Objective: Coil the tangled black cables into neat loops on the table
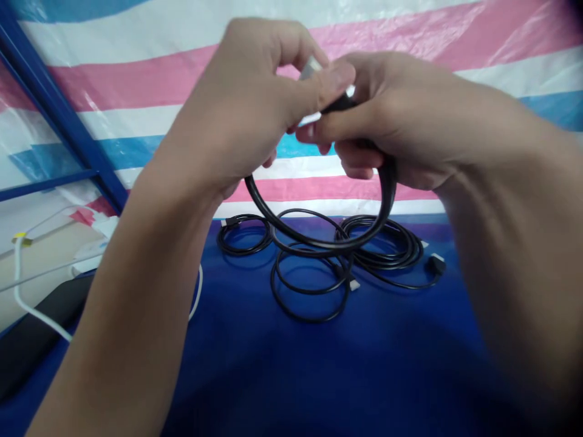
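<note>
My forearms fill the near field; above them both hands meet, raised in front of the striped sheet (136, 79). Left hand (246, 103) pinched shut on one end of a black cable (319, 243), thumb laid over a pale plug tip (311, 65) that barely shows. Right hand (392, 115) curled around the other end — fingers closed on the dark plug body. Between them the cable hangs in one open loop, clear of the blue tabletop (319, 364).

Handling, as I judge it: light, rubbery sheath, smooth and slightly glossy; springy enough to hold a round curve, soft enough to coil. Best gripped at the stiff plug ends, as now — the middle would slide and twist.

Beneath the loop, on the blue surface: several more black cables (314, 285), loosely coiled and overlapping, small pale connectors poking out. A white cable (27, 303) runs along the left edge, with a yellow clip at its top. Blue metal frame (59, 109) slants behind; the sheet looks like crinkled plastic in pink, white and blue bands.
</note>
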Demonstrator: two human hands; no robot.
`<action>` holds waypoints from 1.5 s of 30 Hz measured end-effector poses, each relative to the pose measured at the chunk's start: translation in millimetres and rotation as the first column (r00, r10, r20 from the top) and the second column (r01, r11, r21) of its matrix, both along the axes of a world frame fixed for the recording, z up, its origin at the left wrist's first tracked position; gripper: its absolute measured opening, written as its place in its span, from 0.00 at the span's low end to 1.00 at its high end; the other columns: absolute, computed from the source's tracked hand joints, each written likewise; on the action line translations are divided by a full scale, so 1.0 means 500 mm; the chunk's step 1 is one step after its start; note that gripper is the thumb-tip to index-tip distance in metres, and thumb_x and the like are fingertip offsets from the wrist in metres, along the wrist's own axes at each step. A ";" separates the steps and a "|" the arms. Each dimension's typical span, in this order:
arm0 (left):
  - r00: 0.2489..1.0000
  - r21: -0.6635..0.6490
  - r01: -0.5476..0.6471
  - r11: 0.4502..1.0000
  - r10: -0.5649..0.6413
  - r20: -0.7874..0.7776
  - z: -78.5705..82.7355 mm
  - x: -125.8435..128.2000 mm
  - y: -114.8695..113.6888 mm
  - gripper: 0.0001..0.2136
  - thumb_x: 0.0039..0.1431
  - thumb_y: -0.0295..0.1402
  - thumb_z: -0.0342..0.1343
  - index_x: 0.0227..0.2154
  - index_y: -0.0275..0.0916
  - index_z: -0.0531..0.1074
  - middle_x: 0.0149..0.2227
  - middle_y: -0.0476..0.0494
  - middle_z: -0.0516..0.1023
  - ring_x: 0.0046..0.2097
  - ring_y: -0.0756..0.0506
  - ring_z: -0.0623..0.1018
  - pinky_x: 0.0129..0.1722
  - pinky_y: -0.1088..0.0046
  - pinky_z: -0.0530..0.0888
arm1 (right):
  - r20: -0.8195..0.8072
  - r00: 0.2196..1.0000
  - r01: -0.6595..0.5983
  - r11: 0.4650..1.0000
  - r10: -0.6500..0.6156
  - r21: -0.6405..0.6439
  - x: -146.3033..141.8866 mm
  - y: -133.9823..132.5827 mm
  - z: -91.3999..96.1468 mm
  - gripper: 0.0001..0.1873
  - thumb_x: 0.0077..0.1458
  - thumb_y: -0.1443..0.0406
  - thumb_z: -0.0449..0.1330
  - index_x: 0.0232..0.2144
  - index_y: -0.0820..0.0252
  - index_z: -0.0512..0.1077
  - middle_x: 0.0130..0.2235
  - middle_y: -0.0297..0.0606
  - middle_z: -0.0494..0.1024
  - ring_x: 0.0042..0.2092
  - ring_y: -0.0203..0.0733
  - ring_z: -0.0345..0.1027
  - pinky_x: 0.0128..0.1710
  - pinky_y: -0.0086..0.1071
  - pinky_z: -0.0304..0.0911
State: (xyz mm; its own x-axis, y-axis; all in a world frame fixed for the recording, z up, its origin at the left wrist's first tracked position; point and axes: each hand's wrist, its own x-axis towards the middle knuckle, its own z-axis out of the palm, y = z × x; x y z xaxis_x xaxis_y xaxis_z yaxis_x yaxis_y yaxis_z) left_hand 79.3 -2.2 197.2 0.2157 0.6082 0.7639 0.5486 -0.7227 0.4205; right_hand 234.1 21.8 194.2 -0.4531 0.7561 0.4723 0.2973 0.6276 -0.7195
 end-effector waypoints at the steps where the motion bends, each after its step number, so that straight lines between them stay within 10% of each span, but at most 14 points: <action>1: 0.999 0.078 -0.022 0.997 0.018 0.052 0.000 -0.003 0.003 0.10 0.61 0.33 0.54 0.30 0.31 0.73 0.20 0.53 0.63 0.17 0.59 0.60 0.13 0.84 0.54 | -0.081 0.997 -0.012 1.000 0.014 0.029 -0.003 -0.003 0.001 0.08 0.50 0.71 0.60 0.35 0.61 0.68 0.24 0.30 0.67 0.16 0.29 0.55 0.11 0.27 0.45; 8: 0.971 0.089 0.010 0.996 -0.031 0.236 0.001 -0.034 0.020 0.12 0.63 0.39 0.50 0.28 0.37 0.62 0.22 0.51 0.61 0.18 0.56 0.61 0.15 0.78 0.54 | -0.306 0.937 0.288 0.869 -0.169 0.403 -0.018 -0.004 -0.001 0.11 0.57 0.76 0.52 0.25 0.67 0.71 0.23 0.32 0.65 0.20 0.24 0.56 0.15 0.25 0.46; 12: 0.969 0.071 0.016 0.997 -0.033 0.245 0.001 -0.020 0.009 0.14 0.65 0.34 0.48 0.23 0.39 0.56 0.21 0.52 0.52 0.18 0.57 0.55 0.15 0.78 0.52 | -0.351 0.935 0.181 0.929 -0.059 0.324 -0.020 -0.004 -0.005 0.15 0.64 0.69 0.48 0.28 0.66 0.70 0.24 0.33 0.67 0.19 0.28 0.59 0.15 0.27 0.53; 15: 0.971 0.079 -0.040 0.996 0.020 0.240 -0.001 -0.016 0.008 0.13 0.64 0.35 0.50 0.24 0.39 0.60 0.20 0.52 0.55 0.17 0.56 0.57 0.14 0.78 0.52 | -0.175 0.983 0.121 0.925 -0.060 0.360 -0.019 -0.013 -0.004 0.17 0.64 0.59 0.51 0.30 0.65 0.71 0.26 0.33 0.70 0.21 0.30 0.64 0.15 0.27 0.56; 23: 0.978 0.043 -0.143 0.989 0.134 0.158 -0.005 -0.032 0.024 0.14 0.63 0.41 0.48 0.33 0.35 0.69 0.22 0.48 0.68 0.17 0.54 0.65 0.16 0.79 0.59 | 0.146 0.893 0.282 0.783 -0.425 0.554 -0.009 -0.022 0.007 0.13 0.54 0.76 0.50 0.27 0.63 0.73 0.19 0.26 0.66 0.17 0.23 0.59 0.13 0.21 0.51; 31: 0.979 -0.336 0.194 0.922 -0.202 0.010 0.001 -0.043 0.016 0.08 0.58 0.31 0.54 0.36 0.29 0.72 0.25 0.52 0.67 0.18 0.59 0.68 0.20 0.85 0.64 | 0.306 0.931 -0.014 0.818 -0.200 0.575 0.015 -0.028 0.004 0.10 0.53 0.74 0.59 0.20 0.65 0.70 0.15 0.20 0.63 0.15 0.16 0.48 0.12 0.14 0.40; 39: 0.999 0.148 0.009 0.989 -0.017 0.052 -0.005 -0.032 0.013 0.07 0.60 0.32 0.51 0.32 0.34 0.72 0.24 0.49 0.64 0.21 0.56 0.63 0.14 0.82 0.56 | -0.199 0.980 0.095 0.942 -0.030 0.323 -0.011 -0.018 -0.008 0.06 0.52 0.77 0.55 0.31 0.68 0.71 0.28 0.33 0.69 0.20 0.26 0.60 0.14 0.21 0.56; 45: 0.986 -0.008 0.154 0.988 -0.154 0.059 0.000 -0.074 0.027 0.06 0.57 0.32 0.54 0.31 0.33 0.71 0.27 0.47 0.67 0.22 0.55 0.67 0.17 0.83 0.62 | -0.385 0.920 0.153 0.972 -0.074 0.177 0.000 -0.009 -0.013 0.14 0.61 0.73 0.47 0.23 0.64 0.63 0.22 0.31 0.62 0.15 0.24 0.48 0.13 0.24 0.45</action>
